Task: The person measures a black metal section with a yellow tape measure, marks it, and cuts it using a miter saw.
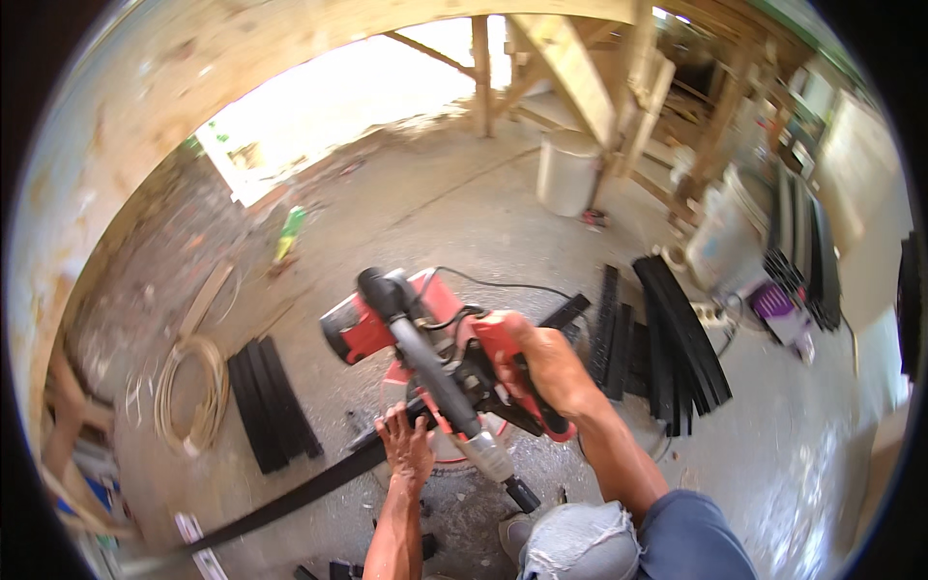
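A red and black miter saw point(365, 333) stands on the floor in the middle of the view, its head tilted toward me. My right hand point(541, 362) is wrapped round the saw's red handle point(494, 338). Just left of the saw, my left hand point(408, 450) lies with fingers spread on a long black strip point(311, 489). That strip runs from the lower left to under the saw head, which hides the blade and the cutting spot. Beyond the saw, a black end piece point(565, 311) sticks out to the right.
Short black strips point(274, 406) lie at the left, near a coiled pale cable point(190, 396). More black strips point(680, 338) are piled at the right, beside a power strip point(712, 316) and purple box point(776, 302). A white bucket point(568, 174) stands farther back by wooden posts.
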Demonstrator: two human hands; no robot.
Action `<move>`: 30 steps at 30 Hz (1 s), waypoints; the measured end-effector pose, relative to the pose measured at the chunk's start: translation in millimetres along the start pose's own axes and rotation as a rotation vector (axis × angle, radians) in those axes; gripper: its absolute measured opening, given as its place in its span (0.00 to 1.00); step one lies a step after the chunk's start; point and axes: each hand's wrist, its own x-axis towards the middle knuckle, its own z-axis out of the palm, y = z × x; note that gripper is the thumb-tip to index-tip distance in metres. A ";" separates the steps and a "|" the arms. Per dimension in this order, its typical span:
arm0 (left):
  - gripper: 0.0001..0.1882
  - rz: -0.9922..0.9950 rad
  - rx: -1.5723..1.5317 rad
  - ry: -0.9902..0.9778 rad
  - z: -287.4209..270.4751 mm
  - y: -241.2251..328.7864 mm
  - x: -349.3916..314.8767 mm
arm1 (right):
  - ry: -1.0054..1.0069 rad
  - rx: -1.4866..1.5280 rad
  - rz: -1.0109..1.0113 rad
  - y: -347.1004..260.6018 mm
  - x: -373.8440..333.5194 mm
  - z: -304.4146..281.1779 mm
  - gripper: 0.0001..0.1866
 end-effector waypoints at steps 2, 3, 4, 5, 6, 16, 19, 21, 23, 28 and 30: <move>0.23 0.047 -0.046 -0.011 4.1 2.2 -3.8 | 0.017 -0.023 -0.009 -2.8 -1.9 0.7 0.43; 0.22 0.041 -0.042 0.000 6.1 2.5 -4.5 | 0.021 -0.013 0.008 -2.2 -2.1 0.5 0.42; 0.21 0.021 -0.025 -0.005 7.1 -1.8 -10.9 | 0.008 0.005 0.039 2.4 -1.1 5.9 0.41; 0.20 0.024 -0.017 -0.007 9.4 -5.5 -18.8 | 0.032 0.017 -0.002 -2.3 -5.5 17.5 0.39; 0.20 0.030 -0.022 0.006 15.2 -2.3 -19.6 | 0.063 0.018 -0.055 -7.2 -8.1 23.6 0.37; 0.10 0.010 0.074 0.053 7.0 8.3 -15.8 | 0.268 0.102 -0.035 17.3 -7.5 2.5 0.33; 0.09 -0.010 0.085 -0.021 8.3 14.0 -17.6 | 0.260 0.098 -0.048 12.6 -10.1 11.5 0.34; 0.09 -0.014 0.102 -0.056 9.3 15.1 -13.8 | 0.306 0.096 -0.070 6.8 -11.1 21.3 0.34; 0.09 -0.009 0.099 -0.046 9.8 14.1 -14.6 | 0.291 0.088 -0.066 8.3 -10.3 19.5 0.34; 0.10 -0.005 0.091 -0.020 8.6 12.7 -7.7 | 0.240 0.077 -0.054 5.8 -4.3 9.5 0.34; 0.11 0.010 0.105 -0.045 6.5 12.2 -7.7 | 0.253 0.078 -0.041 10.4 -2.4 5.7 0.34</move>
